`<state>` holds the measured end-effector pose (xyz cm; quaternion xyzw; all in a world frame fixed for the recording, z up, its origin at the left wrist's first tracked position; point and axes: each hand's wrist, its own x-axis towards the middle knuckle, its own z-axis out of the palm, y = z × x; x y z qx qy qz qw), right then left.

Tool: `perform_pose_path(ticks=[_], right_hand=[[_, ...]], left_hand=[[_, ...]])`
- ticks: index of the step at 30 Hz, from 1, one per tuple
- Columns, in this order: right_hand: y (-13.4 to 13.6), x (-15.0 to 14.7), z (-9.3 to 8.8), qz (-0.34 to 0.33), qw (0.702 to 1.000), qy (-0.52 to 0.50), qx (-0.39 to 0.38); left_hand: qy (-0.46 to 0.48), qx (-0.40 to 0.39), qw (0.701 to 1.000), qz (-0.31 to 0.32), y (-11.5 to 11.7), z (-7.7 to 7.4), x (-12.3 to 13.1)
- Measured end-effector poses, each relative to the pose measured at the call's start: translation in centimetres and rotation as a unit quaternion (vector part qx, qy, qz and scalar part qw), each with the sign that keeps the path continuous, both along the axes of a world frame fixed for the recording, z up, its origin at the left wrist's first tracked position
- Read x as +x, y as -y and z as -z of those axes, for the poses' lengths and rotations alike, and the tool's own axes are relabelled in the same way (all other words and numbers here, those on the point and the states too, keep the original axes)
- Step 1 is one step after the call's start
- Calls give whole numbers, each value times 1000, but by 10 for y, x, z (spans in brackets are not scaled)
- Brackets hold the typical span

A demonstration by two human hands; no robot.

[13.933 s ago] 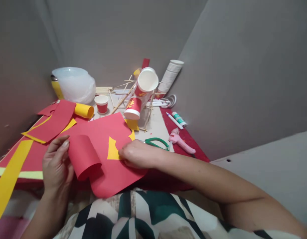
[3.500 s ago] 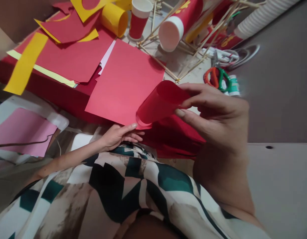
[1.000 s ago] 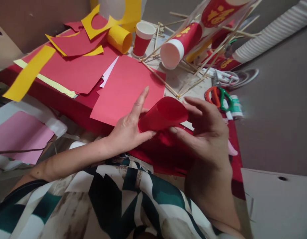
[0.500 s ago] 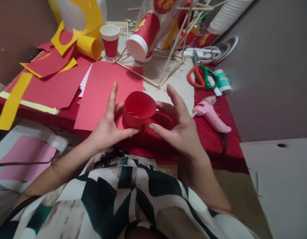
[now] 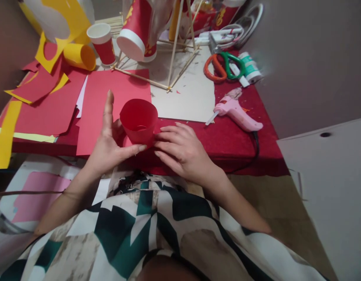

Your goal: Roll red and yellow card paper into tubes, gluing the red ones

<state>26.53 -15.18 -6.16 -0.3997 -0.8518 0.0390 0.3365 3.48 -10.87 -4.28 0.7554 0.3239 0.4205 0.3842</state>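
A red paper tube (image 5: 139, 127), open at the top, stands upright near the table's front edge, touching or joined to a red paper piece at its foot. My left hand (image 5: 110, 144) holds it low on the left, thumb across the front and index finger raised; its other fingers are partly hidden behind the tube. On the right, my right hand (image 5: 183, 150) lies palm down with fingers stretched out, the tips at the tube's lower side. Beyond my hands lies a red paper sheet (image 5: 116, 89). A pink glue gun (image 5: 237, 113) rests to the right.
Scissors (image 5: 224, 66) and a white-and-green roll (image 5: 251, 68) lie at the right. A stick frame (image 5: 145, 77) with red-and-white cups stands on a pale board (image 5: 186, 101). Another paper cup (image 5: 102, 43), a yellow paper tube (image 5: 79, 56) and paper scraps sit left.
My right hand has turned from a raised, spread pose around the tube to palm down beside its foot. The left hand keeps its hold. The camera view has shifted.
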Motion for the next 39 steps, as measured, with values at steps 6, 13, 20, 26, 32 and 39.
perform_pose_path(ticks=[6, 13, 20, 26, 32, 39], right_hand=[[0, -1, 7, -5, 1000, 14, 27], [3, -1, 9, 1, 1000, -1, 29], [5, 0, 10, 10, 999, 8, 43], [7, 2, 10, 24, 999, 9, 28], [8, 2, 7, 20, 1000, 12, -3], [8, 2, 5, 22, 999, 23, 2]], left_hand=[[-38, 55, 997, -32, -5, 5, 0], [-75, 69, 992, -70, -6, 7, -5], [-78, 52, 994, -51, -1, -3, 2], [-87, 57, 992, -72, 3, -1, 4], [-89, 51, 991, -84, 6, -5, 5], [-117, 58, 988, -82, 7, -16, -1]])
